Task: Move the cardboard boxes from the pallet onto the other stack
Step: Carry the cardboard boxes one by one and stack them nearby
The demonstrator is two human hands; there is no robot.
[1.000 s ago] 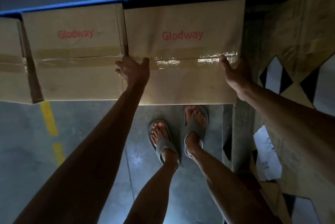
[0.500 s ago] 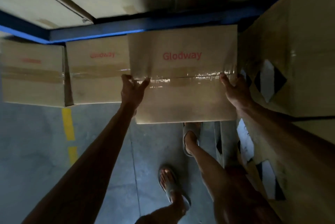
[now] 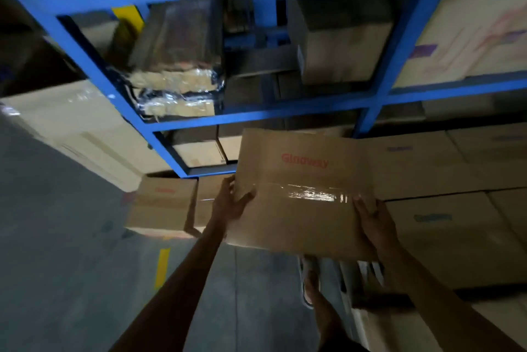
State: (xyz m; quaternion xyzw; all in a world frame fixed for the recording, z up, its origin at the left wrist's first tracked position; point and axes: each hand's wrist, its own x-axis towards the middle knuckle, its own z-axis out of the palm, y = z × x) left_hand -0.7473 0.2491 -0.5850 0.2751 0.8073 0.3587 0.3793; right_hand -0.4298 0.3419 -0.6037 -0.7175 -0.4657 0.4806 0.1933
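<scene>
I hold a brown cardboard box (image 3: 302, 192) with red "Glodway" lettering and shiny tape across its top, lifted clear in front of me. My left hand (image 3: 231, 203) grips its left edge, thumb on top. My right hand (image 3: 373, 220) holds its right side, fingers spread over the top. Two similar boxes (image 3: 162, 206) sit low at the left below the rack. A stack of larger cardboard boxes (image 3: 456, 226) rises at the right, its top about level with the held box.
A blue steel rack (image 3: 256, 115) stands straight ahead, with wrapped parcels (image 3: 176, 89) and cartons on its shelves. A big pale carton (image 3: 74, 129) lies at the left. Grey concrete floor with a yellow line (image 3: 162, 266) lies below; my sandalled foot (image 3: 310, 286) is under the box.
The box has been lifted away from the row of boxes and carried up and to the right toward the stack. My view has swung upward to the rack.
</scene>
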